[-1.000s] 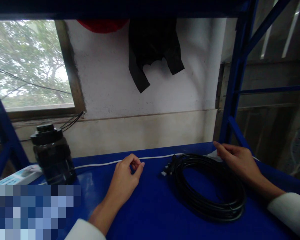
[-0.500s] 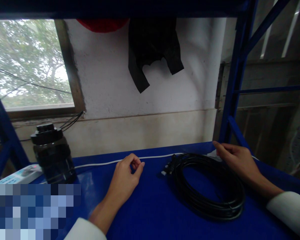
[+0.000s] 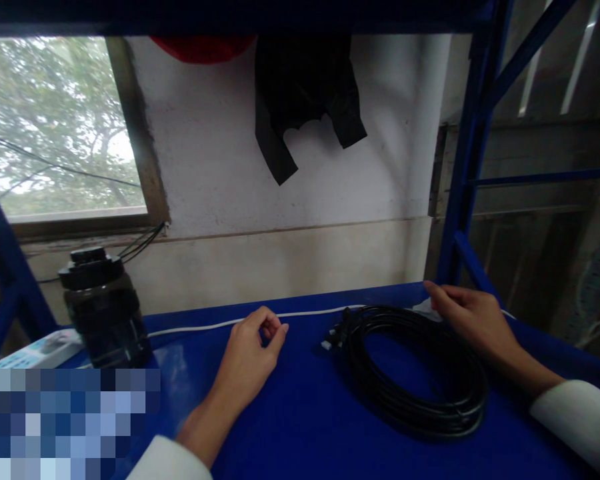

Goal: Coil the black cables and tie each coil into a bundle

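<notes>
A coil of black cable [image 3: 420,427] lies on the blue shelf surface [image 3: 290,427], its bundled plug ends [image 3: 336,333] pointing left. To the left of these plugs is my left hand [image 3: 253,350], loosely curled, with a gap inside the curl and nothing in it. My right hand [image 3: 473,320] is just beyond the coil's right side, thumb stretched out and the other fingers bent. A whitish scrap [image 3: 427,308] shows beside the right fingertips; whether they touch it I cannot tell. I see nothing held in the right hand, though its palm side is partly hidden.
On the left stand a dark bottle [image 3: 105,313] and a white power strip [image 3: 45,350]. A white cord [image 3: 195,329] runs along the back of the shelf. Blue posts [image 3: 463,173] frame the sides. A black plastic bag [image 3: 305,87] and something red [image 3: 205,50] hang above.
The view has shifted very slightly. Both hands and the cable coil keep their places.
</notes>
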### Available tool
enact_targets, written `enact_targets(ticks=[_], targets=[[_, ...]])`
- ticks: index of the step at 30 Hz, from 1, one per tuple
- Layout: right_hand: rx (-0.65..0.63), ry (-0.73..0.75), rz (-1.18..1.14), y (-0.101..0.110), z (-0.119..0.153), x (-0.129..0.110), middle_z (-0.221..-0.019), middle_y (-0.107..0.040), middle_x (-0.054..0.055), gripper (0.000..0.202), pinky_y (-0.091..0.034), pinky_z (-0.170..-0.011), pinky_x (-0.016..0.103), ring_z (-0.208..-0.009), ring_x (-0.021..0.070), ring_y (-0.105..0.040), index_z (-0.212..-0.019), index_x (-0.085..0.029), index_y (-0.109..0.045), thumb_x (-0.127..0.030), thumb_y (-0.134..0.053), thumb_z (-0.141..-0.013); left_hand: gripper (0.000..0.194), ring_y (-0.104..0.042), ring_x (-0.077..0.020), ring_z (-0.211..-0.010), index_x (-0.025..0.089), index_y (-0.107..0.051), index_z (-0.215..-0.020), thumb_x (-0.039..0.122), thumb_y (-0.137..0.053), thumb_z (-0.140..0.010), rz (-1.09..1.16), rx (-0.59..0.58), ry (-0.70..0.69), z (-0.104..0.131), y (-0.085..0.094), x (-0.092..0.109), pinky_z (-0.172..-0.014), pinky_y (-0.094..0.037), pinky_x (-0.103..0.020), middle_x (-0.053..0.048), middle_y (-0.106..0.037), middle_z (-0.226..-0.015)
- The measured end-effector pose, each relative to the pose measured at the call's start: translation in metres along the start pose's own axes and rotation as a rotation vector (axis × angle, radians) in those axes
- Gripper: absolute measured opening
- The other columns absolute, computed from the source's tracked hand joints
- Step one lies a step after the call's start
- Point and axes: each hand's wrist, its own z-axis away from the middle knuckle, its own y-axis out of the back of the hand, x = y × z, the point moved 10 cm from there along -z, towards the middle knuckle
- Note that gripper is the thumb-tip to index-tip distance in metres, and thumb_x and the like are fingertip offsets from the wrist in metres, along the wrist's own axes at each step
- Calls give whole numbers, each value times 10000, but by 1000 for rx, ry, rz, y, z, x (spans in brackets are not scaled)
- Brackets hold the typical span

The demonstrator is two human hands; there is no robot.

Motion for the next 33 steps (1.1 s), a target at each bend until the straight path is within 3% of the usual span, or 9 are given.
enact_targets(ticks=[33], targets=[[6, -6, -11, 1, 2, 0, -496, -435, -12, 651, -281, -490, 278, -501, 151, -397, -647, -163, -638, -771, -536, -858, 196, -560, -154, -637, 207, -635, -771, 331, -632, -922, 11, -7, -7, -1, 0, 3, -632, -405, -278, 5, -657, -692]])
